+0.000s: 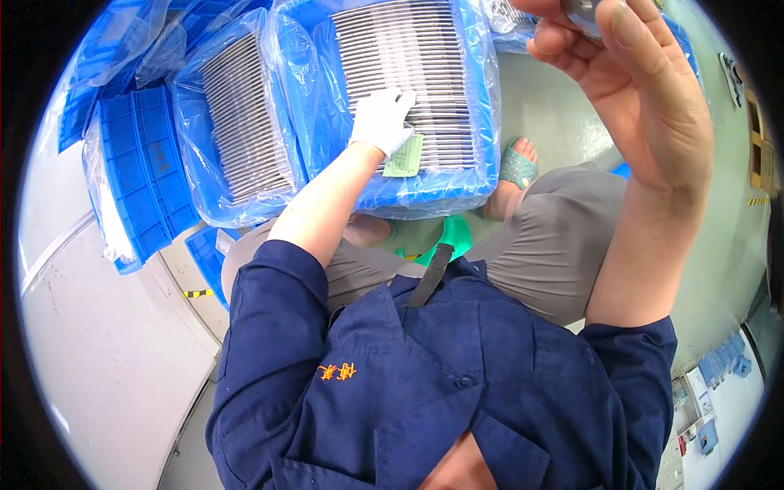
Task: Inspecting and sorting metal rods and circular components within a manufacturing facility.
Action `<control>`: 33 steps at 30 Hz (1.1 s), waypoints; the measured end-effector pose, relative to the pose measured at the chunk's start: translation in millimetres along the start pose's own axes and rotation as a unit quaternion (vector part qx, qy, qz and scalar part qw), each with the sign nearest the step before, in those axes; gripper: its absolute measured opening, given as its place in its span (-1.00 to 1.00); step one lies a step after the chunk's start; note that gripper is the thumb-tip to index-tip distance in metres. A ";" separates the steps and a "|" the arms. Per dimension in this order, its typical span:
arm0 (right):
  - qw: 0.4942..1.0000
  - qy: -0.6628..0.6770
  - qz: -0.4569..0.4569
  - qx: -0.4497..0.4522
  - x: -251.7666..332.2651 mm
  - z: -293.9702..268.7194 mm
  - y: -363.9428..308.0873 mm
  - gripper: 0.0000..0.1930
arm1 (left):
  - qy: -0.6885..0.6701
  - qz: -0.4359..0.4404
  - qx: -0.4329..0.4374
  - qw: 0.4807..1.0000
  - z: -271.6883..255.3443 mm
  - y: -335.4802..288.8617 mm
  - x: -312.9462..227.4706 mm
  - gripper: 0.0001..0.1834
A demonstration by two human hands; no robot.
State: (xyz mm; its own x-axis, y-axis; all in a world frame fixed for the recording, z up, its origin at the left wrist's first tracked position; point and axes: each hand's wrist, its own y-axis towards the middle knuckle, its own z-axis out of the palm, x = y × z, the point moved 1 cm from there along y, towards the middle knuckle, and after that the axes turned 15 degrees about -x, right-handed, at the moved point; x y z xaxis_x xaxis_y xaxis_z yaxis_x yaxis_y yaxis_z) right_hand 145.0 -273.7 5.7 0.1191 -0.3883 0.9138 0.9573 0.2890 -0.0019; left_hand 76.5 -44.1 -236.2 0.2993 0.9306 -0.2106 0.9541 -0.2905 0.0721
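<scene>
My left hand (381, 121), in a white glove, rests on a row of thin, shiny metal pieces (400, 49) packed edge to edge. Its fingers look apart, and I see nothing gripped in them. The row fills a blue bin (490, 106) lined with clear plastic. Just under that hand, a pale green printed card (404, 157) lies over the near end of the row. Raised at the upper right, my bare right hand (637, 90) pinches a round, shiny metal disc (581, 15) between thumb and fingers. The top edge of the picture cuts part of the disc off.
Left of the bin, a second lined blue bin (184, 135) holds similar metal pieces (247, 122). Blue crates (147, 163) stand farther left beside a pale panel (114, 351). Below the bins are my knees and a sandalled foot (520, 167). A wooden pallet (761, 151) stands far right.
</scene>
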 end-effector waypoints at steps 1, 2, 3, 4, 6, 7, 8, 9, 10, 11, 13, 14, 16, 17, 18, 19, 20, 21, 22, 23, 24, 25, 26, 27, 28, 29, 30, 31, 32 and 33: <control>1.000 0.003 0.005 -0.004 0.2 1.0 -2.3 -0.64 | -0.002 0.000 -0.004 1.000 1.7 -1.3 -0.3 -0.44; 1.000 0.011 0.023 -0.008 3.9 0.8 -3.2 -0.63 | -0.008 0.002 -0.015 1.000 3.6 -2.8 -0.6 -0.44; 0.999 0.014 0.033 -0.009 4.8 1.2 -4.0 -0.63 | -0.015 0.008 -0.020 1.000 5.9 -4.6 -0.9 -0.49; 0.999 0.018 0.043 -0.011 5.8 1.8 -4.6 -0.63 | -0.026 0.014 -0.033 0.999 8.4 -6.3 -1.2 -0.54; 0.999 0.015 0.045 -0.010 6.4 2.3 -5.9 -0.62 | -0.033 0.034 -0.048 0.998 13.4 -9.3 -1.7 -0.60; 0.999 0.015 0.046 -0.009 6.0 2.3 -5.5 -0.62 | -0.029 0.048 -0.050 0.997 15.5 -10.4 -1.8 -0.62; 0.999 0.016 0.050 -0.008 5.9 2.1 -5.8 -0.62 | -0.025 0.063 -0.051 0.996 16.7 -12.1 -1.7 -0.63; 0.998 0.015 0.052 -0.009 5.4 2.1 -5.2 -0.62 | -0.026 0.062 -0.043 0.997 17.3 -13.3 -0.8 -0.60; 0.998 0.015 0.055 -0.009 5.1 2.0 -4.6 -0.62 | -0.028 0.062 -0.035 0.997 16.9 -14.6 0.2 -0.56; 0.998 0.013 0.057 -0.011 4.9 2.5 -4.4 -0.62 | -0.029 0.061 -0.026 0.997 16.0 -15.8 1.1 -0.52; 0.999 0.008 0.052 -0.011 5.4 4.8 -4.3 -0.61 | -0.043 0.058 -0.034 0.997 12.7 -16.4 1.8 -0.50; 0.999 0.005 0.045 -0.008 6.1 6.8 -4.0 -0.60 | -0.043 0.060 -0.033 0.997 11.0 -16.1 1.7 -0.50; 0.999 -0.019 0.031 -0.023 7.5 12.4 -4.9 -0.58 | -0.048 0.048 -0.029 0.997 8.8 -13.9 1.6 -0.51; 0.998 -0.040 0.023 -0.041 8.0 15.3 -6.3 -0.57 | -0.054 0.034 -0.026 0.998 8.3 -12.2 2.2 -0.53; 0.996 -0.060 0.017 -0.058 8.6 18.5 -8.6 -0.57 | -0.061 0.018 -0.025 0.998 8.2 -11.3 3.2 -0.55; 0.994 -0.079 0.010 -0.075 9.0 21.0 -10.1 -0.56 | -0.074 -0.066 -0.079 0.992 7.7 -10.2 6.5 -0.58; 0.991 -0.097 0.003 -0.092 9.4 23.5 -10.8 -0.56 | -0.086 -0.151 -0.133 0.976 7.7 -9.5 11.2 -0.61; 0.994 -0.074 0.005 -0.075 9.0 24.8 -8.7 -0.55 | -0.098 -0.248 -0.165 0.950 8.2 -11.8 16.6 -0.63; 0.997 -0.050 0.008 -0.059 8.8 26.5 -7.1 -0.55 | -0.150 -0.384 -0.152 0.898 8.1 -14.4 28.7 -0.60; 1.000 0.014 0.017 -0.010 8.4 27.5 -3.8 -0.55 | -0.165 -0.481 -0.184 0.841 9.4 -21.0 35.7 -0.55; 0.999 0.032 0.023 -0.001 8.9 28.9 -5.3 -0.54 | -0.185 -0.575 -0.134 0.786 12.1 -27.6 44.6 -0.52; 0.998 0.049 0.030 0.008 8.1 28.6 -3.1 -0.54 | -0.202 -0.658 -0.090 0.720 15.9 -34.8 52.4 -0.48; 0.999 0.018 0.032 -0.023 9.4 29.2 -7.6 -0.55 | -0.326 -0.718 -0.053 0.613 23.3 -44.7 54.0 -0.44; 0.999 -0.013 0.024 -0.044 9.3 28.7 -9.7 -0.55 | -0.362 -0.698 -0.058 0.615 29.9 -48.0 58.4 -0.43; 0.997 -0.044 0.016 -0.066 9.8 28.9 -11.3 -0.55 | -0.398 -0.678 -0.063 0.615 37.5 -51.4 61.3 -0.42; 0.994 -0.074 -0.001 -0.080 9.0 29.5 -15.6 -0.55 | -0.434 -0.656 -0.067 0.615 44.5 -54.7 64.4 -0.41; 0.996 -0.062 -0.007 -0.060 9.4 28.5 -14.4 -0.55 | -0.443 -0.647 -0.080 0.616 50.7 -60.2 65.3 -0.37; 0.998 -0.050 -0.012 -0.041 8.2 27.6 -15.2 -0.55 | -0.391 -0.626 -0.063 0.672 54.6 -64.9 67.8 -0.36; 1.000 0.004 -0.006 0.012 8.4 26.0 -8.2 -0.55 | -0.345 -0.601 -0.044 0.720 57.4 -67.0 70.0 -0.35; 0.999 0.017 0.000 0.028 7.6 23.0 -7.1 -0.55 | -0.298 -0.588 -0.032 0.751 58.2 -68.3 71.3 -0.36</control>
State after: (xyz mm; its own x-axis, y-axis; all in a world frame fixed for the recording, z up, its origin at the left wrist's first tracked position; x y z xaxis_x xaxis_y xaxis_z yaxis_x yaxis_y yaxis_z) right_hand 133.0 -258.6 22.0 0.1285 -0.4177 0.8994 0.9414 0.3365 0.0218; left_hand 33.0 29.2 -312.9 -0.7833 0.2636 -0.5630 0.5634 0.6837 -0.4638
